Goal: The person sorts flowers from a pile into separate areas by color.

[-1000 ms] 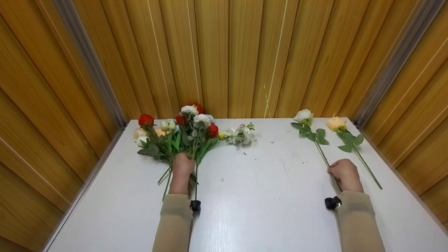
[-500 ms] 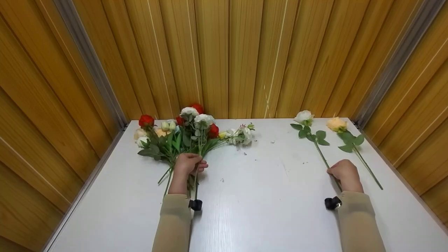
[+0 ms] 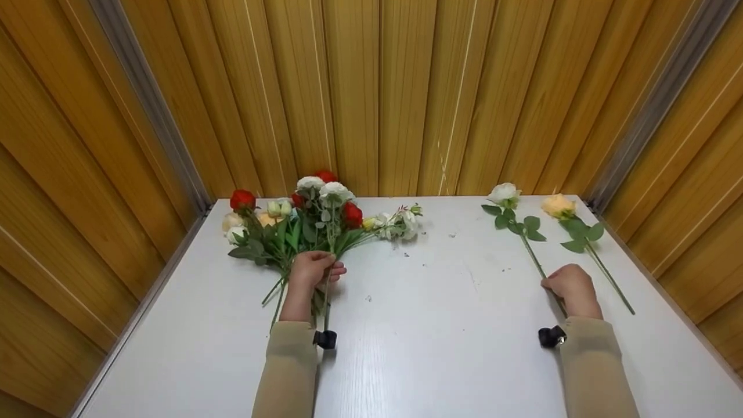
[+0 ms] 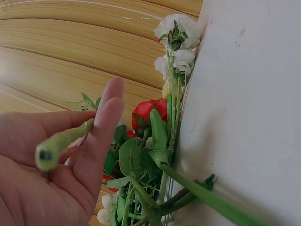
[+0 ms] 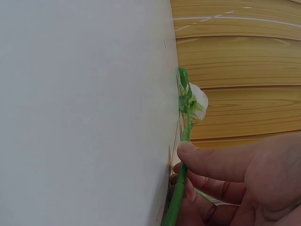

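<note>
Wood-grain panels [image 3: 400,98] enclose a white desk [image 3: 418,342] on three sides, with grey strips at the corners. Left grip [image 3: 312,271]: thumb and fingertip pinched together on a green stem [image 4: 63,143], the other fingers extended; in the left wrist view the stem's cut end points toward the camera. Just beyond this grip, white blooms [image 3: 335,190] stand at the top of the held stem, amid a heap of flowers [image 3: 284,235]. Within the heap, a red bloom [image 3: 242,200] lies beyond and to the left of the grip, another red bloom [image 3: 352,215] beyond and slightly to its right. Farther right, a white spray [image 3: 400,223] extends from the heap. Right grip [image 3: 572,284]: thumb and fingers closed on the stem of a white rose [image 3: 511,217], whose head lies beyond and to the left of the grip. Just to the right of this grip, a peach rose [image 3: 574,227] lies on the desk, its head beyond the grip. Beige sleeves [image 3: 287,371] cover both forearms.
</note>
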Motion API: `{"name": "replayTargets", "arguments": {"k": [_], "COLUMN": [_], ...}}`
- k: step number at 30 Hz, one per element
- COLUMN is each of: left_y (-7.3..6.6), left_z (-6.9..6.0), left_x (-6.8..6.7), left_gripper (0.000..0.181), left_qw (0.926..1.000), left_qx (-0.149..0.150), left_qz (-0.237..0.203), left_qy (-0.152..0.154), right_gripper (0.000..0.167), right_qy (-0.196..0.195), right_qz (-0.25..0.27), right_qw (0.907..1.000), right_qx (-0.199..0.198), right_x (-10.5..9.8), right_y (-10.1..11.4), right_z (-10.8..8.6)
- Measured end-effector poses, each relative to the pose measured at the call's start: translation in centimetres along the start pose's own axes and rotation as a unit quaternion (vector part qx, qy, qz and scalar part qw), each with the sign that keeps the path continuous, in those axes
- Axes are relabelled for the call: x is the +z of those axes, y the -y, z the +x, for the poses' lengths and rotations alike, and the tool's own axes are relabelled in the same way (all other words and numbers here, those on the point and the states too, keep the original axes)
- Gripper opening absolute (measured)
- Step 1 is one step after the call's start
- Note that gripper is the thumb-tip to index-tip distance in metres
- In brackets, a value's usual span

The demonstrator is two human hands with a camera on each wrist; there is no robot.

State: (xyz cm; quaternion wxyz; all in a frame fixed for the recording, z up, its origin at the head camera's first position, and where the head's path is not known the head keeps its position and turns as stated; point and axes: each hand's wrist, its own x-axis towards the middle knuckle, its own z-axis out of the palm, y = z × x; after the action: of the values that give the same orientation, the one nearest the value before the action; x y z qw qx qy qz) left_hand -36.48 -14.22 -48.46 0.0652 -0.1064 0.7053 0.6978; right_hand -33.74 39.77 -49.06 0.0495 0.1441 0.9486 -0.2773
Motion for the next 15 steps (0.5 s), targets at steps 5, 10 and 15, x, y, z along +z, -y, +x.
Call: {"name": "replayTargets", "arguments": {"k": [5,10,15], "left_y": [-0.1,-0.32,-0.59], "left_z": [-0.15,-0.4,-0.44], "left_x": [0.19,0.4,0.71], "left_gripper": [0.035,0.035,0.032], "left_qw": [0.9998,0.9995,0.9993], "left_qx": [0.012,0.016,0.026], "left_qz": [-0.016,-0.024,-0.023], "left_qy": [-0.008,-0.013,-0.013], "right_gripper": [0.039,0.044,0.049], "right_qy": [-0.001,-0.003,-0.007], "right_qz": [-0.001,0.003,-0.005], "right_qw": [1.0,1.0,1.0], "right_qx": [-0.002,0.002,-0.001], "right_x": [0.06,0.0,-0.04], "right_y": [-0.06,0.02,0.26], "right_z": [-0.03,-0.03,-0.14]}}
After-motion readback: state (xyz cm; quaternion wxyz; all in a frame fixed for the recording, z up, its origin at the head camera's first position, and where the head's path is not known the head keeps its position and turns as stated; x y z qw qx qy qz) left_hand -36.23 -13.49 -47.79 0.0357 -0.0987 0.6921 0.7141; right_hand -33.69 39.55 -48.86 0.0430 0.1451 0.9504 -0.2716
